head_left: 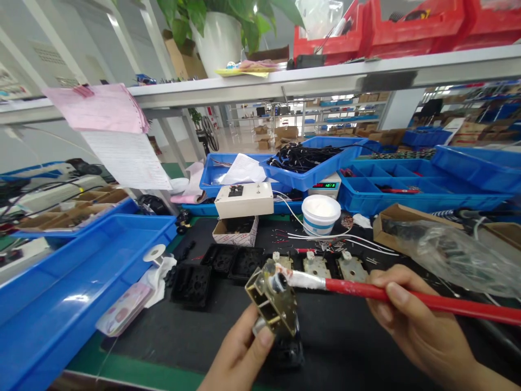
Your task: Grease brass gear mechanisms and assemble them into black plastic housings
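Note:
My left hand point(244, 347) is closed around the lower end of a brass-coloured metal mechanism point(280, 312), holding it tilted above the black mat. A paintbrush point(358, 289) with a red handle lies between the thumb and fingers of my right hand point(419, 320). Its whitish bristle end touches the top of the mechanism, beside a dark round shaft. Below the mechanism sits a black plastic housing point(291, 353), partly hidden. Behind the brush stand several similar metal mechanisms point(316, 266) in black housings. Empty black housings point(191, 285) sit to the left.
A white tub point(321, 214) of pale paste stands at the back, with white cables point(345, 237) in front. Blue trays point(122, 255) flank the mat point(163, 342). A white box point(244, 200) with a switch rests on a small carton point(235, 233). Plastic-wrapped parts point(451, 252) lie right.

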`<state>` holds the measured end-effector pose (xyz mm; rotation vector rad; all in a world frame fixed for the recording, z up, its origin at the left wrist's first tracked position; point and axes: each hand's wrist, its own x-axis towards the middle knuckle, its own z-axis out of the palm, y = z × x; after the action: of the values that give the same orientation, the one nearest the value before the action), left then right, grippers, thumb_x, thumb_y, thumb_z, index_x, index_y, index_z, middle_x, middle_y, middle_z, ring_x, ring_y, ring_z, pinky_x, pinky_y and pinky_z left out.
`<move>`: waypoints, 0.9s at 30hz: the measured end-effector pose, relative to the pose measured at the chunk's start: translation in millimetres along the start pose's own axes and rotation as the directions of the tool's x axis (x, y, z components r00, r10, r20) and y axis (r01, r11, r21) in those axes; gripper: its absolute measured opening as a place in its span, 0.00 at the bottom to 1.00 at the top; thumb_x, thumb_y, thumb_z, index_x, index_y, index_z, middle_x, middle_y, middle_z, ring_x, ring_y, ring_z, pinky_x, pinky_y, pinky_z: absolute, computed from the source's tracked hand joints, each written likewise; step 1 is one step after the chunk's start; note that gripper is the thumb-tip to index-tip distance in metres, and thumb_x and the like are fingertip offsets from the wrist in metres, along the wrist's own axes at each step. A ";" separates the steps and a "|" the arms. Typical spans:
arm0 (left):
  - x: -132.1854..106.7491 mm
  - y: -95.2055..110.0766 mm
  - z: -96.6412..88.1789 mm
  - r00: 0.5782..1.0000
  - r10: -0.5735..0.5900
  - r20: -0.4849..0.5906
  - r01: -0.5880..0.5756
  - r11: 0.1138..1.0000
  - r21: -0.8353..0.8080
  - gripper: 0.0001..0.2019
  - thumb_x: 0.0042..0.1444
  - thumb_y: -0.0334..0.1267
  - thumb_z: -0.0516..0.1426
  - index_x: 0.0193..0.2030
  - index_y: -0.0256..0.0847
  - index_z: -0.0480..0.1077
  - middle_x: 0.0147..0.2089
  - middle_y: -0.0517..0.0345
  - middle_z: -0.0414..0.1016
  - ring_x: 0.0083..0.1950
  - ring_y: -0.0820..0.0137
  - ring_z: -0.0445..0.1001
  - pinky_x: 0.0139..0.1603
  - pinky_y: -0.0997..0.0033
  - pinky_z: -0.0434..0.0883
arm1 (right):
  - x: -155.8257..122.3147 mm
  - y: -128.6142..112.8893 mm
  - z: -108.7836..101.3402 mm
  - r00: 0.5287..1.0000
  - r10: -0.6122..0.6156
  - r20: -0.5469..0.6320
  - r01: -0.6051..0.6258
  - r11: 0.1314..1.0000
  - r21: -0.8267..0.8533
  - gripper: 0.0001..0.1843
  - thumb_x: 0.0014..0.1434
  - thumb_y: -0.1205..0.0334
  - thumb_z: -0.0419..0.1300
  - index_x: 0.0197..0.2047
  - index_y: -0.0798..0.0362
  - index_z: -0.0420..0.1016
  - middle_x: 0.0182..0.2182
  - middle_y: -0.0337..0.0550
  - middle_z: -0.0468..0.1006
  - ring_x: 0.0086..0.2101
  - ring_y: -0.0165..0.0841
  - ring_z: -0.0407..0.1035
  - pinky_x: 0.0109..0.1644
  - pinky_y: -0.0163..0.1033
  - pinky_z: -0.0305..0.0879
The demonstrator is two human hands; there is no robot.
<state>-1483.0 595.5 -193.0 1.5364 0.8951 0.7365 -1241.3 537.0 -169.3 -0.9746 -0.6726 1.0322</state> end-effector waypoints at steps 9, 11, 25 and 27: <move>1.7 -3.7 -1.3 0.961 0.273 -0.033 -0.190 0.746 0.639 0.21 0.60 0.44 0.49 0.59 0.42 0.63 0.56 0.49 0.70 0.53 0.63 0.72 0.57 0.66 0.66 | 9.5 1.4 -2.1 0.939 0.342 -0.040 -0.328 0.923 0.200 0.20 0.49 0.53 0.65 0.19 0.54 0.60 0.13 0.32 0.58 0.14 0.20 0.47 0.14 0.26 0.47; 2.9 0.1 -2.9 0.943 0.334 -0.002 -0.243 0.689 0.683 0.19 0.60 0.41 0.49 0.58 0.45 0.62 0.56 0.52 0.70 0.55 0.65 0.70 0.57 0.69 0.66 | 13.2 0.7 -6.3 0.903 0.427 -0.052 -0.399 0.877 0.268 0.20 0.46 0.54 0.68 0.19 0.54 0.61 0.12 0.30 0.56 0.13 0.19 0.44 0.12 0.24 0.42; 8.0 -2.5 -9.4 0.865 0.487 0.123 -0.384 0.485 0.785 0.11 0.60 0.37 0.48 0.47 0.41 0.67 0.41 0.49 0.75 0.40 0.65 0.74 0.39 0.70 0.74 | 17.0 -49.0 -8.7 0.992 0.124 -0.012 -0.123 0.952 -0.282 0.18 0.44 0.46 0.66 0.20 0.52 0.69 0.07 0.35 0.59 0.10 0.23 0.50 0.12 0.28 0.42; 8.4 -4.1 -9.9 0.865 0.486 0.122 -0.383 0.484 0.787 0.11 0.60 0.38 0.48 0.45 0.40 0.68 0.39 0.50 0.75 0.38 0.65 0.74 0.39 0.70 0.74 | 19.5 -55.3 -10.2 0.996 0.085 -0.031 -0.090 0.945 -0.315 0.18 0.43 0.47 0.67 0.19 0.52 0.68 0.07 0.35 0.58 0.10 0.23 0.50 0.12 0.29 0.42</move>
<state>-1487.6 608.0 -195.8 2.6382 0.9876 0.8407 -1203.7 541.4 -123.4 -1.3004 -0.8026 1.0107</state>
